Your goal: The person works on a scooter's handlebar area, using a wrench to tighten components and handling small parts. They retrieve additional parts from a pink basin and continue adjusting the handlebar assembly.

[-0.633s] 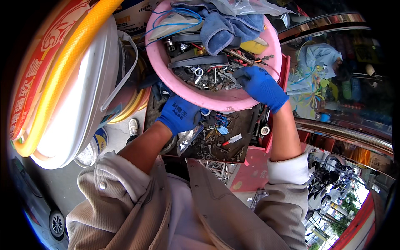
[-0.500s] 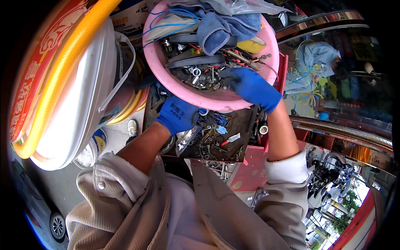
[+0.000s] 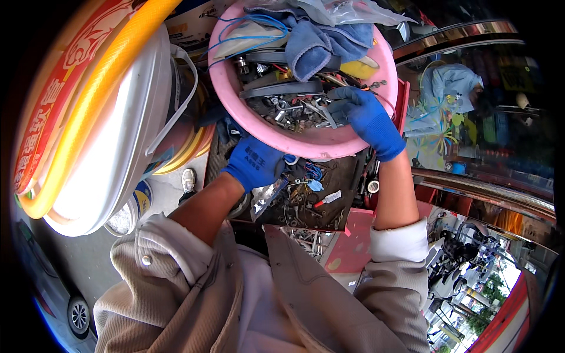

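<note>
A pink basin [image 3: 282, 140] with a wide rim stands before me, with loose metal hardware [image 3: 294, 113] at its near side. Over this hardware, inside the right part of the basin, is my blue-gloved right hand [image 3: 372, 122]. Its grey-tipped fingers are bent and apart, close to a flat silver metal piece [image 3: 325, 113]. Against the underside of the near rim sits my left hand [image 3: 253, 163], also blue-gloved. The basin hides its fingers, so its grip does not show. A clear plastic bag [image 3: 266, 197] lies just below that hand.
A blue cloth [image 3: 312, 53] and blue wire [image 3: 253, 23] lie in the basin. Below it, a dark tray [image 3: 318, 217] holds small parts and a red-and-white tube [image 3: 328, 199]. White bucket [image 3: 126, 129] and yellow hose [image 3: 88, 106] stand left; a glass case [image 3: 488, 117] is right.
My right hand has drawn slightly to the right, and the hardware near its fingers lies differently, with more silver pieces showing. My left hand stays at the near rim.
</note>
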### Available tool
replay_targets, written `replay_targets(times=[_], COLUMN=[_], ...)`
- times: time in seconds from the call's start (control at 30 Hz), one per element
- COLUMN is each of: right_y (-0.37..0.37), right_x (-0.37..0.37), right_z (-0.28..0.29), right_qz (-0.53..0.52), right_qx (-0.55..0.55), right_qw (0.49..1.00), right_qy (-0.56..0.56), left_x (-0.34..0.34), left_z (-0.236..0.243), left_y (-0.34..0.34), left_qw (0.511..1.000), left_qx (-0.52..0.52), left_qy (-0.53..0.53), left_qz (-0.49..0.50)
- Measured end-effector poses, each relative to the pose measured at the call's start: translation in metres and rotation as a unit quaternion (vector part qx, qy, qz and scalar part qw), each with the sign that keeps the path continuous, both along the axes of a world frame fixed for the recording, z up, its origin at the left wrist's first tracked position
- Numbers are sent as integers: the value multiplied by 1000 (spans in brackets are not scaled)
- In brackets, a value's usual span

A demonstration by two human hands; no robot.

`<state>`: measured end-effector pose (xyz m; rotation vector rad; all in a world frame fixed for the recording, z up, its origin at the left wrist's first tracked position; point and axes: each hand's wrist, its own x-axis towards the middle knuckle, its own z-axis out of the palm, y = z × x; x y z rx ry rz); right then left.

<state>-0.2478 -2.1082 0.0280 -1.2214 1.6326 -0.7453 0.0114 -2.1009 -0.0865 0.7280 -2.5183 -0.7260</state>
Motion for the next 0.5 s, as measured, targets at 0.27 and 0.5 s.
replay_targets(times=[0.27, 0.5], right_y=[-1, -9], right_x=[15, 43], right_z=[-23, -12], right_qz=[240, 98], right_qx=[-30, 43], right_qw=[942, 981], right_qy=[231, -163], left_x=[-1, 1], left_z=[-5, -1], left_y=[0, 0], left_qw=[1000, 1000], left_qx=[6, 15], left_qy=[11, 1], left_qz=[0, 0])
